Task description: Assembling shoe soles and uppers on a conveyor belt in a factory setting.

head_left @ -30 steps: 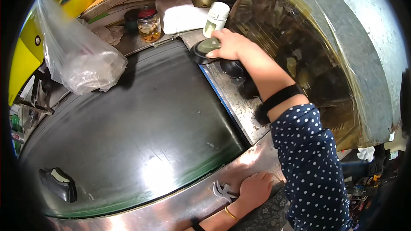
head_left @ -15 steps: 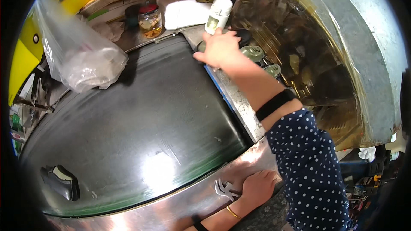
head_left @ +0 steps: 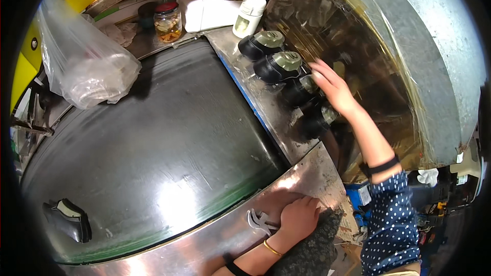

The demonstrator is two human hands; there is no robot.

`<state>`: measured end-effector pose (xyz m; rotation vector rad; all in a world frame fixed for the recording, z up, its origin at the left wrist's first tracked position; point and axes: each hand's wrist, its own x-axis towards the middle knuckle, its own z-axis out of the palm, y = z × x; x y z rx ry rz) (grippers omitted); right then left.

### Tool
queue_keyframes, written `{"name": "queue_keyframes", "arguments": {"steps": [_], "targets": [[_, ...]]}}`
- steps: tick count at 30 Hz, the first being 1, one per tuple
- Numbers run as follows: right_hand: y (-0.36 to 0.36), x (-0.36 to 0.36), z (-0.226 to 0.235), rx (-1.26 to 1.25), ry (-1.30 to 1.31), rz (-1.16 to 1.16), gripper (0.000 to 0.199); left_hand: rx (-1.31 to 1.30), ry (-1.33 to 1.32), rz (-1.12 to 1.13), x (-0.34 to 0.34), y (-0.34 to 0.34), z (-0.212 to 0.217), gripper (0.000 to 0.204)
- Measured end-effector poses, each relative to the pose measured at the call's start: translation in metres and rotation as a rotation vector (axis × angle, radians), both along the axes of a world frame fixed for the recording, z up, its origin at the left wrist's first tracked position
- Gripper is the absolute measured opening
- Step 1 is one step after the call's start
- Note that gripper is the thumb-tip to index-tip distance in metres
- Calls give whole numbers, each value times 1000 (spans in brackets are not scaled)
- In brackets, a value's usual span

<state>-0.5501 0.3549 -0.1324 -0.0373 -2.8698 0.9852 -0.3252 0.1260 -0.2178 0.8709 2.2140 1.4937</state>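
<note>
My right hand reaches over the metal ledge with its fingers stretched out. Its fingertips are beside a row of several black moulded pieces with olive-green tops; whether they touch one cannot be told. My left hand rests on the shiny metal rim near me, its fingers curled. What lies under those fingers, if anything, is hidden. Beside that hand is a silver curved metal piece with prongs. A black piece with a pale lining lies on the dark belt at the near left.
Clear plastic bag hangs over the belt's far left. Beyond the belt stand a red-lidded jar, a white bottle and white folded material. Brown see-through plastic sheeting spreads to the right.
My right hand has moved from near the white bottle back toward me and rightward, uncovering the row of black pieces. My left hand stays on the rim. The whole view has shifted slightly.
</note>
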Motion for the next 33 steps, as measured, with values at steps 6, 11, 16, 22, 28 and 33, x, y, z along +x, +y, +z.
{"name": "queue_keyframes", "arguments": {"steps": [6, 11, 16, 22, 28, 33], "targets": [[63, 170, -68, -593, -94, -637, 50, -27, 68, -31, 4, 9, -6, 21], [49, 125, -89, -902, -96, -476, 105, -8, 63, -62, 2, 12, 1, 21], [14, 70, -92, -533, -121, -620, 119, -24, 129, 20, 3, 10, 2, 20], [68, 125, -114, -1, 146, -680, 50, 18, 136, 47, 1, 8, -4, 20], [135, 157, -124, 248, -341, -879, 103, -29, 119, 20, 0, 8, -2, 20], [161, 146, -131, -17, -172, -773, 108, 7, 99, 37, 0, 6, -3, 20]]}}
